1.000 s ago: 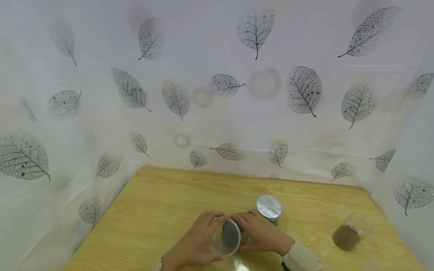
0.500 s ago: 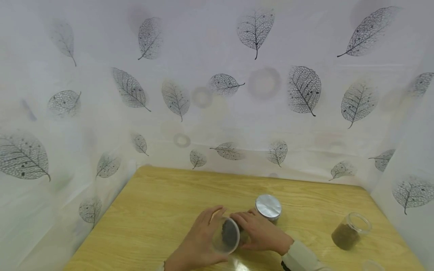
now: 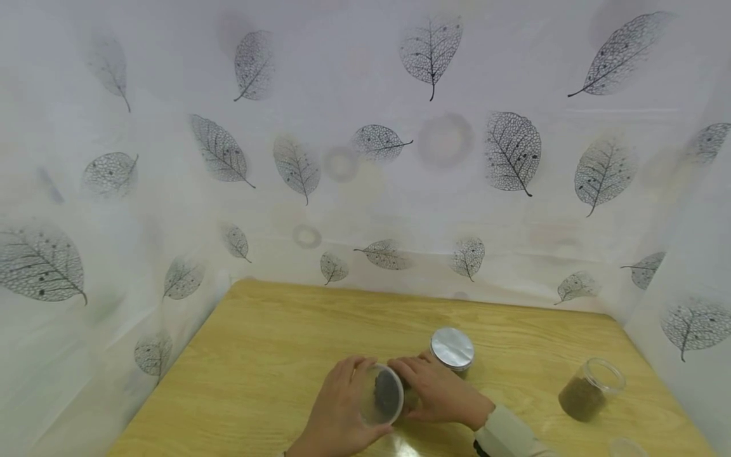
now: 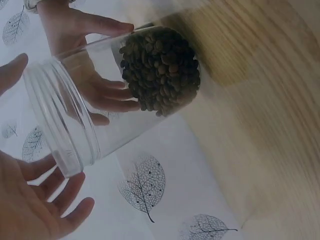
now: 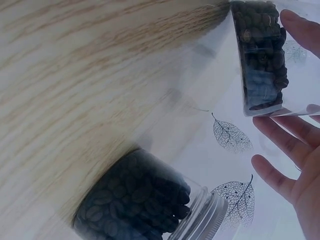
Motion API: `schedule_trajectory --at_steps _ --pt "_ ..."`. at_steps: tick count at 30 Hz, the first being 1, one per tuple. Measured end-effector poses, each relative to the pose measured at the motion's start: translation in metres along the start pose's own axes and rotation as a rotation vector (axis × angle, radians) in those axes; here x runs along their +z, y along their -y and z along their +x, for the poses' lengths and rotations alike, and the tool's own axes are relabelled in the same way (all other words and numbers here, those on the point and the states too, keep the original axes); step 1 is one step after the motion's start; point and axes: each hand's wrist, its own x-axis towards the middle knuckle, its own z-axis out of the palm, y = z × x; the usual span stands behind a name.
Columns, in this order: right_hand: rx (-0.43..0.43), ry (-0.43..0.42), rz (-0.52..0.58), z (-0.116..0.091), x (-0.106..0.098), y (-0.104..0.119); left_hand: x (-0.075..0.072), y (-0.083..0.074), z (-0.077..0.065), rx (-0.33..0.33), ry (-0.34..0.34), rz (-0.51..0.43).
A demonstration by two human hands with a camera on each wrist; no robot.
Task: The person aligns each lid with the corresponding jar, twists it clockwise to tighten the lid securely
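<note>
A clear screw-top jar (image 4: 115, 135), part filled with dark coffee beans (image 4: 160, 72), is held on its side between the hands. In the head view its translucent lid (image 3: 384, 395) faces towards the camera and left. My right hand (image 3: 442, 390) grips the jar's body, thumb on one side and fingers on the other. Around the lid's rim curves my left hand (image 3: 339, 406), its thumb at the near edge and fingertips at the far edge. The left wrist view puts that thumb and those fingers on opposite sides of the lid.
Just beyond the right hand stands a jar with a silver lid (image 3: 452, 348); the right wrist view shows dark beans (image 5: 125, 200) inside it. At right, an uncovered jar (image 3: 585, 397) holds brown grounds. A clear disc (image 3: 625, 447) lies at the front edge of view.
The left hand's fingers spread off the lid's rim half a second ago, and now they are back around it. The right hand and jar stay nearly still.
</note>
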Motion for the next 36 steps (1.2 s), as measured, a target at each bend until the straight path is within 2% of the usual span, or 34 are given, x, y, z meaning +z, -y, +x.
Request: schedule_trajectory --at_steps 7,16,20,24,27,29,32,36 --pt "0.010 -0.001 0.019 0.000 0.000 0.000 -0.001 0.010 0.003 0.165 0.015 -0.045" --pt "0.017 0.051 0.018 -0.001 0.001 -0.001 -0.009 0.024 0.011 0.389 0.093 -0.125" --pt "0.004 0.054 0.014 -0.001 0.001 0.000 -0.013 0.028 0.014 0.435 0.128 -0.164" --pt "0.008 0.051 0.012 0.001 -0.001 0.001 -0.017 0.029 0.016 0.449 0.156 -0.197" --pt "0.022 0.060 0.012 0.002 -0.002 0.001 -0.017 0.029 0.015 0.437 0.171 -0.204" --pt "0.030 0.061 0.020 0.002 -0.002 0.002 -0.016 0.028 0.013 0.395 0.172 -0.184" --pt "0.034 0.051 0.025 0.003 -0.002 0.003 -0.014 0.025 0.008 0.259 0.178 -0.174" --pt "0.041 0.029 0.021 0.003 -0.001 0.004 -0.009 0.019 0.001 0.086 0.103 -0.138"
